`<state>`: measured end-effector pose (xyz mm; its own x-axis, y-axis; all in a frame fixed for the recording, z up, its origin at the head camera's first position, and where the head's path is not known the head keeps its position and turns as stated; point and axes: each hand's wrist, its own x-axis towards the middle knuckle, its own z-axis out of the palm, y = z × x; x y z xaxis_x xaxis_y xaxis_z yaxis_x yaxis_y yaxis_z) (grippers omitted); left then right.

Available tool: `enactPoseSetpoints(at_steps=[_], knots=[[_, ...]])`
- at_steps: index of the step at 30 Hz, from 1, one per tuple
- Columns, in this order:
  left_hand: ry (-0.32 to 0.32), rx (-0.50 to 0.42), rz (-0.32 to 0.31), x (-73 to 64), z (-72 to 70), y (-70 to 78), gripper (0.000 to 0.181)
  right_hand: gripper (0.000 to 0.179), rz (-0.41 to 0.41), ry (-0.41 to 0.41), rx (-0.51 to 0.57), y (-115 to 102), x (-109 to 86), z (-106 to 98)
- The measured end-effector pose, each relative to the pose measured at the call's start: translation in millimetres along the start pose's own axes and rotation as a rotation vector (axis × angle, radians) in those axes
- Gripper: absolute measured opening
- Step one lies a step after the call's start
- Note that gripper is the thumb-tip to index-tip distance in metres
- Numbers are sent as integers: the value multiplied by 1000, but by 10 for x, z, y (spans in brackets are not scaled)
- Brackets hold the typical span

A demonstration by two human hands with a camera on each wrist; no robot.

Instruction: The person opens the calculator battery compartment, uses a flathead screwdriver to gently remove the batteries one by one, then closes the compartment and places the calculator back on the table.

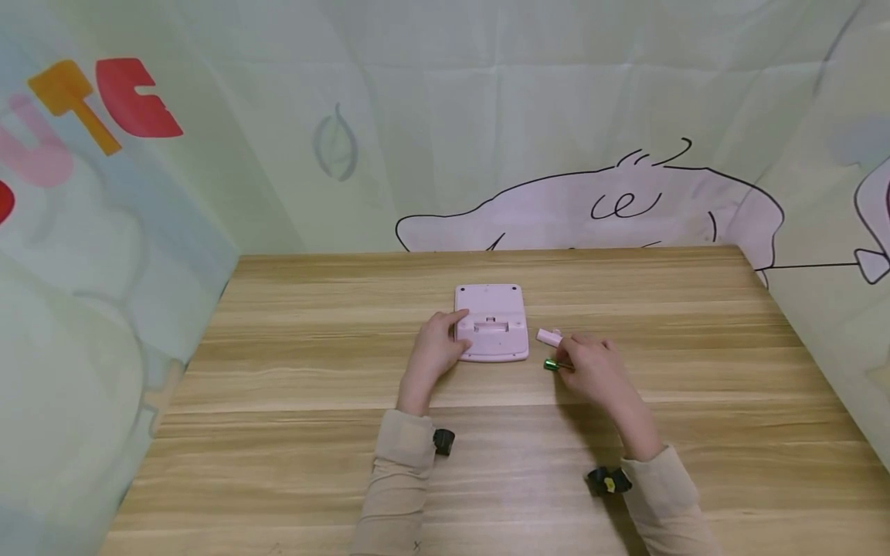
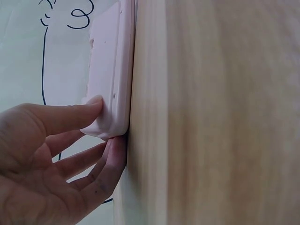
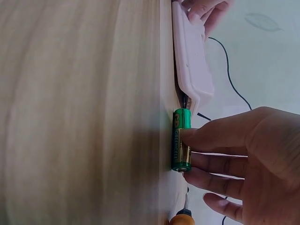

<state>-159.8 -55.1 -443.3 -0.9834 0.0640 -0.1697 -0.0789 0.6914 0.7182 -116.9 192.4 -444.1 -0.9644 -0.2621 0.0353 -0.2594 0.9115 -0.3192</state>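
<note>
A pale pink calculator (image 1: 490,301) lies face down on the wooden table, its battery compartment (image 1: 490,327) uncovered. My left hand (image 1: 434,345) grips its left edge, thumb and a finger on the back; in the left wrist view the thumb (image 2: 96,104) presses the casing and other fingers sit at the side. To the right, my right hand (image 1: 594,369) pinches a green battery (image 3: 181,140) between thumb and fingers, close over the table. In the head view only one end of the battery (image 1: 551,364) shows. A small pink battery cover (image 1: 548,337) lies beside the right fingertips.
A screwdriver with an orange handle (image 3: 183,219) shows at the bottom of the right wrist view. The wooden table (image 1: 313,332) meets a printed cloth backdrop (image 1: 431,139) at its far edge. Dark bands with small devices (image 1: 609,481) sit at both wrists.
</note>
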Motion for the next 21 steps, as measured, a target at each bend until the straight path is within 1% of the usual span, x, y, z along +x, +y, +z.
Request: enactPoseSetpoints(at_steps=[15, 21], knots=[[-1, 3, -3, 9, 10, -11, 54, 14, -2, 29, 22, -1, 25, -46], [-4, 9, -7, 17, 12, -12, 54, 16, -17, 54, -7, 12, 65, -63]])
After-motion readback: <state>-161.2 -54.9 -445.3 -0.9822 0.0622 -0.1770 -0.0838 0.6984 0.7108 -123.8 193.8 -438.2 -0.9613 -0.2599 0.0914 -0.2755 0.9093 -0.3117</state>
